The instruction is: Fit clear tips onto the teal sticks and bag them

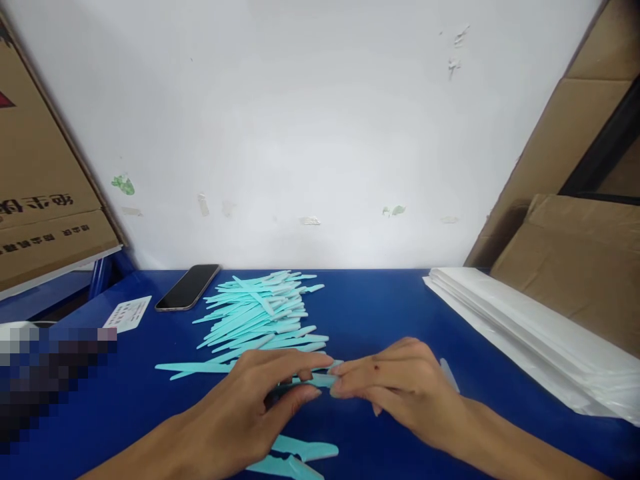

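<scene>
A pile of several thin turquoise plastic sticks lies on the blue table. My left hand and my right hand meet just in front of the pile. Both pinch the same turquoise stick between thumb and fingers, one at each end. A clear sleeve shows behind my right hand; whether the hand holds it I cannot tell. Two more turquoise sticks lie under my left wrist at the table's near edge.
A black phone and a white card lie at the back left. A stack of clear plastic bags lies on the right, with cardboard boxes behind it. Another cardboard box stands at the left. A white wall rises behind the table.
</scene>
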### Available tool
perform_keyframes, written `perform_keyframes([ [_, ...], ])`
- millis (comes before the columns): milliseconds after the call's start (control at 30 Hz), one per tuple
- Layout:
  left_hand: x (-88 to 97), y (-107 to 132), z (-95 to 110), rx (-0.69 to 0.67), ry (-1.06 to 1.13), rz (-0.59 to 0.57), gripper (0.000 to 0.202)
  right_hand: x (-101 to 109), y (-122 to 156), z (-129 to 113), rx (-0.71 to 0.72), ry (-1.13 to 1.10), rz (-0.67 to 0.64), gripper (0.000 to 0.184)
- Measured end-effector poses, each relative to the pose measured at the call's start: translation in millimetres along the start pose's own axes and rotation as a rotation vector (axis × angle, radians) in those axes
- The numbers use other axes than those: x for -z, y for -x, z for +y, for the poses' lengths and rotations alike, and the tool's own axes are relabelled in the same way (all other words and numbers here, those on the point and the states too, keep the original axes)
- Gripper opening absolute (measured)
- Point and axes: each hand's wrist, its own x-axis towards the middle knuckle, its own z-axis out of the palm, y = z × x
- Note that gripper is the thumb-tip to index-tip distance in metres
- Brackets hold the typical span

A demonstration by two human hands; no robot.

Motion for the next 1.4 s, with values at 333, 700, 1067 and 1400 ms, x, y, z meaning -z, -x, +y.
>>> perform_keyframes([
  [333, 1.4, -5.5, 5.9, -0.074, 0.010, 0.032, 0.029, -0.7, 0.2, -0.6, 0.039, 0.072, -0.027, 0.020],
  [700, 2.7, -11.7, -30.4, -0.132, -0.480, 0.057, 0.050, 38.9, -12.4, 16.4, -0.325, 0.472, -0.078, 0.035],
  [1067, 49.3, -3.5, 18.3, 0.234, -0.202, -0.499, 0.015, 78.5, -6.1, 10.1, -0.670, 0.628, -0.549, 0.034],
  [1400, 32.9, -3.3, 9.6, 0.231, -0.174, -0.468, 0.006, 61.6, -2.4, 14.7, -0.556, 0.456, -0.593, 0.008],
])
